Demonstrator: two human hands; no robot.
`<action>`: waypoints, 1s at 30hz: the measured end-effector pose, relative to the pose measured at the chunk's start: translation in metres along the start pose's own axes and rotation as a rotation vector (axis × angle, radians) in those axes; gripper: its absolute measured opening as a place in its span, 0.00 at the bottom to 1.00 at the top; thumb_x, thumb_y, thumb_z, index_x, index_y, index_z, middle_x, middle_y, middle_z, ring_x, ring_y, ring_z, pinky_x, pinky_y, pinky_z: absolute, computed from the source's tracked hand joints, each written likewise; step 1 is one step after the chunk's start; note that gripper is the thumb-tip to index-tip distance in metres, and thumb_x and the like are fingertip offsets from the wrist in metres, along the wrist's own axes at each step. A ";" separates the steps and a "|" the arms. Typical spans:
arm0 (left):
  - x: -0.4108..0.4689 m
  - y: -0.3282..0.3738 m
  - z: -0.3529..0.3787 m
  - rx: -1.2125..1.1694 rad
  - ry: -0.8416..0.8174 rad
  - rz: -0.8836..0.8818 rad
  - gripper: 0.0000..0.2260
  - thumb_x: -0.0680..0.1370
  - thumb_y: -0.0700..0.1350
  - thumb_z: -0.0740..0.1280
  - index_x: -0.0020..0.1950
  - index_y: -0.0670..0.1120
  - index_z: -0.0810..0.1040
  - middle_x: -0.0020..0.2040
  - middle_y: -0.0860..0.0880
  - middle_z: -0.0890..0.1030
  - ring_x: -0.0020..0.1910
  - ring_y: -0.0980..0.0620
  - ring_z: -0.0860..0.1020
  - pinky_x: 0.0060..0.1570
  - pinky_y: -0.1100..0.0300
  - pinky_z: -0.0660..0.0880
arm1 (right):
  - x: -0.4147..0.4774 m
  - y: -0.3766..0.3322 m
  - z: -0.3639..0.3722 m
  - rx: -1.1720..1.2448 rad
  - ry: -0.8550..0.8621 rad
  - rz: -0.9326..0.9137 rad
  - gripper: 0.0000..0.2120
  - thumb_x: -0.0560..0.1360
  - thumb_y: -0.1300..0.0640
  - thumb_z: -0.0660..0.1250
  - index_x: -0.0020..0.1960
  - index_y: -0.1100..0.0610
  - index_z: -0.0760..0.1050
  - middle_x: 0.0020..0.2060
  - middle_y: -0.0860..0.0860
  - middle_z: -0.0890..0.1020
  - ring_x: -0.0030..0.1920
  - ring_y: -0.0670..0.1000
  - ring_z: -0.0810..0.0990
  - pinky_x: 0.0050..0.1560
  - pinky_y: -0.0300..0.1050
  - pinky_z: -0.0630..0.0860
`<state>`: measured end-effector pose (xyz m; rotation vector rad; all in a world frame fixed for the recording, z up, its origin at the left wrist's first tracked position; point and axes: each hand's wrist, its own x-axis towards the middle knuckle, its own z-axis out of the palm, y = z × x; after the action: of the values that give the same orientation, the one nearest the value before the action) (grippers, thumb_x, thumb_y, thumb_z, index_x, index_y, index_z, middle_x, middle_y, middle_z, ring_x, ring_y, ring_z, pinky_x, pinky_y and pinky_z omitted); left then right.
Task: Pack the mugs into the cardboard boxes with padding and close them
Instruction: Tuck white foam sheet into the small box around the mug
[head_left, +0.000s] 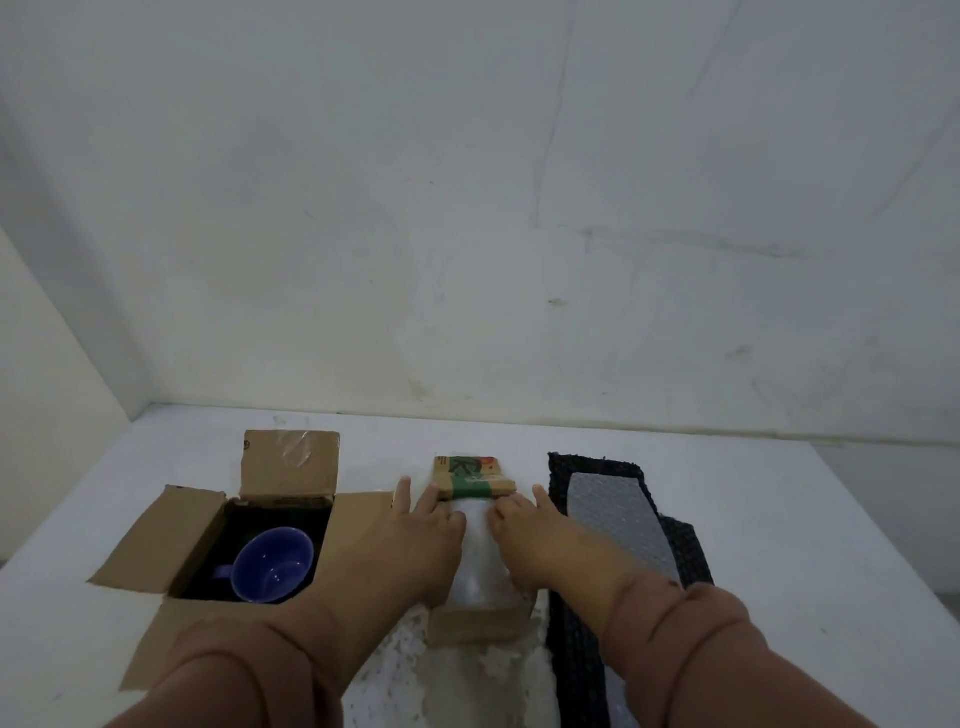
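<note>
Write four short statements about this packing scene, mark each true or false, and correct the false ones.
1. A blue mug sits inside the large cardboard box. True.
2. The large cardboard box is closed. False: its flaps are folded out and the mug shows inside.
3. The left hand and the right hand both touch the white padding in the small cardboard box. True.
4. The grey bubble wrap strip lies inside the large cardboard box. False: it lies on the dark mat, on the right of the small cardboard box.
</note>
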<state>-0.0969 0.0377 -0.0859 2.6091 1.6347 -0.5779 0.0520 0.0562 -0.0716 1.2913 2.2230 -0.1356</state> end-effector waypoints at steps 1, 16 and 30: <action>0.002 0.000 0.001 0.005 0.004 0.001 0.31 0.72 0.49 0.68 0.71 0.42 0.63 0.73 0.42 0.65 0.76 0.41 0.51 0.71 0.34 0.41 | 0.000 0.001 -0.004 0.007 -0.014 -0.010 0.37 0.73 0.57 0.68 0.75 0.62 0.51 0.72 0.60 0.58 0.73 0.59 0.55 0.74 0.60 0.41; 0.000 0.007 -0.007 0.025 -0.092 -0.044 0.39 0.73 0.53 0.69 0.76 0.41 0.53 0.77 0.43 0.57 0.77 0.40 0.45 0.70 0.31 0.41 | 0.002 -0.001 0.008 -0.051 0.052 -0.045 0.38 0.74 0.54 0.65 0.76 0.61 0.48 0.72 0.60 0.59 0.71 0.60 0.59 0.73 0.60 0.53; -0.010 0.036 -0.001 -0.423 -0.022 0.083 0.27 0.82 0.52 0.53 0.78 0.52 0.45 0.79 0.47 0.41 0.77 0.47 0.38 0.74 0.46 0.37 | -0.064 0.030 0.130 0.771 0.078 0.531 0.14 0.73 0.47 0.65 0.53 0.55 0.71 0.54 0.53 0.71 0.58 0.53 0.72 0.51 0.42 0.70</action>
<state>-0.0696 0.0126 -0.0884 2.3353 1.4430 -0.2241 0.1547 -0.0229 -0.1422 2.2731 1.8484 -0.8011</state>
